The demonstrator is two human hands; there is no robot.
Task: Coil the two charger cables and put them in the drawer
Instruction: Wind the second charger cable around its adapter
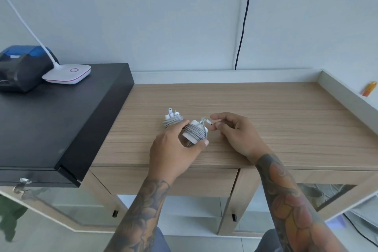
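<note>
**deskguy:** Head view, what was on the table?

**cablefan:** Two white chargers on the light wood table [266, 112], each with its grey cable wound around the brick. The far charger [172, 120] sat on the tabletop by itself, prongs pointing away from the person. The near charger [195, 132] was right beside it, close enough that I couldn't tell if they touched.

**deskguy:** And the hands?

**cablefan:** The left hand [176, 149] was gripping the near charger, thumb on the near side by the coil, fingers curled over the far side. The right hand [235, 135] was just to the right of it, pinching the loose cable end [207, 121] between thumb and fingertips, other fingers loosely curled. Both forearms were tattooed and came in from the bottom of the frame.

**deskguy:** Drawer?

**cablefan:** The drawer [184, 182] was under the tabletop, directly below the hands, and it looked closed. Both chargers were on top of the table, none inside.

**deskguy:** Anything else around?

**cablefan:** A black cabinet [51, 125] butted against the table's left edge, with a white desk lamp base [67, 73] with a pink ring on it, and a dark blue-topped device [22, 67] just behind that. A black cord [245, 16] ran down the wall behind the table. A small orange object [369, 88] sat on the white ledge at far right. Glass-fronted compartments showed below the table.
</note>
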